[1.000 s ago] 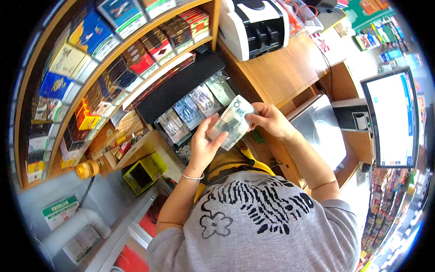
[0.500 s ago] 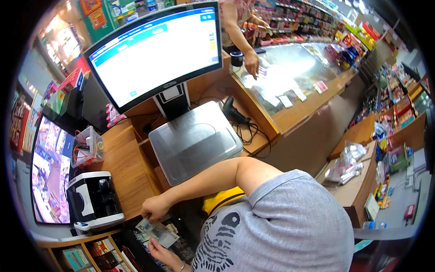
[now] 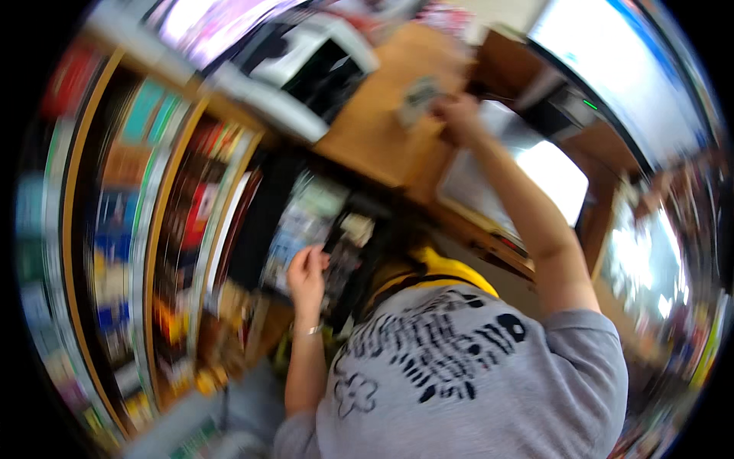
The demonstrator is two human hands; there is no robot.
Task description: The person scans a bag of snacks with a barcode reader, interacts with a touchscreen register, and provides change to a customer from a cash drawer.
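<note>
Much motion blur here, so only the coarse layout reads.

Right hand (image 3: 459, 115) stretched far forward over the wooden counter (image 3: 367, 149), fingers apparently pinched on a small bundle of banknotes (image 3: 419, 96). Bundle sticks out to the left of the fingertips, just above the counter's far edge, near the counting machine (image 3: 321, 69) at the far left corner. Whether the notes touch the wood cannot be told.

Left hand (image 3: 307, 269) low and close to the body, fingers curled above the near edge of the open cash drawer (image 3: 306, 218). Cannot tell if anything sits inside that curl. Thin bracelet (image 3: 310, 330) on the wrist.

Probably best done like this: pinch the notes flat between thumb and forefingers, edges squared, so none fan out or slip. Move the bundle low over the counter rather than waving it. Steady the drawer side with the other hand, clear of the note compartments.

To the right of the extended arm, the shiny metal plate (image 3: 527, 164) of a scale. Along the left, curved shelves (image 3: 153, 229) packed with small coloured packs.
</note>
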